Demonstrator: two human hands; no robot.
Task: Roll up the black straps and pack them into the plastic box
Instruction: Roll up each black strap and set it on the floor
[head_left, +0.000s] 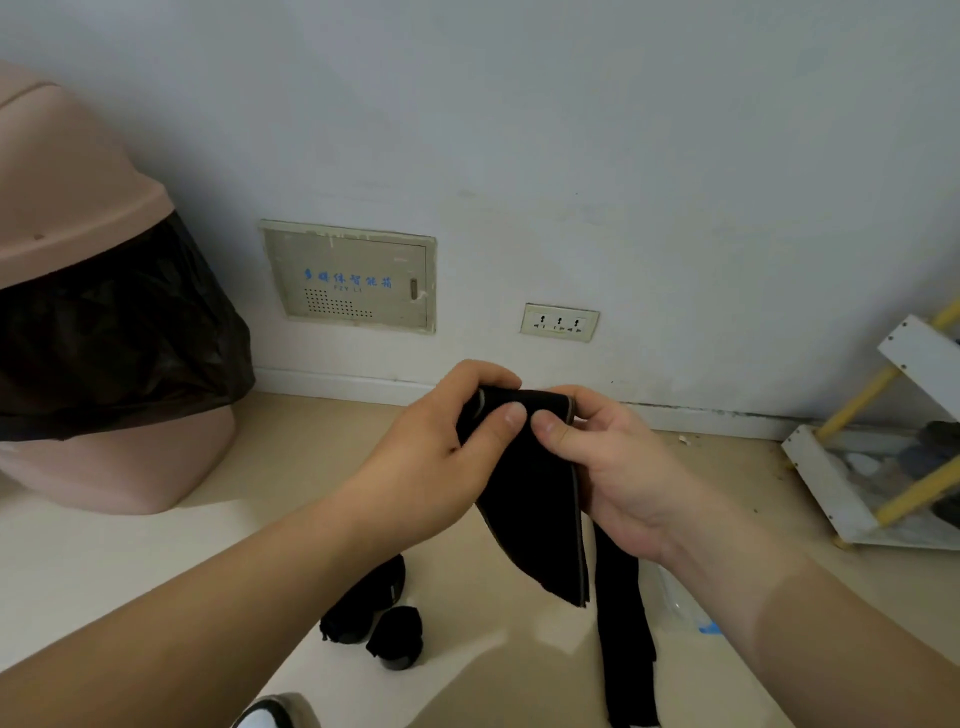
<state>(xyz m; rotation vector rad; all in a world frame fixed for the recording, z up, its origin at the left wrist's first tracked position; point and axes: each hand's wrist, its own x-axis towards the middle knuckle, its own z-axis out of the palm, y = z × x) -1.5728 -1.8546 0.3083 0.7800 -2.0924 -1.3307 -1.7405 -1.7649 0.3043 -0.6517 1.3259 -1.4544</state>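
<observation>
A wide black strap (535, 499) is held up in front of me, its top end folded over. My left hand (431, 467) grips the folded top from the left, thumb pressed on the front. My right hand (608, 467) pinches the same top edge from the right. The rest of the strap hangs down, and a narrower length (623, 639) trails to the floor. Two rolled black straps (374, 618) lie on the floor below my left forearm. A clear plastic box (680, 603) shows partly behind my right forearm, most of it hidden.
A pink bin with a black liner (93, 332) stands at the left against the wall. A white and yellow rack (883, 457) stands at the right. A wall panel (348, 275) and a socket (560, 322) sit low on the wall. A shoe tip (275, 712) shows at the bottom.
</observation>
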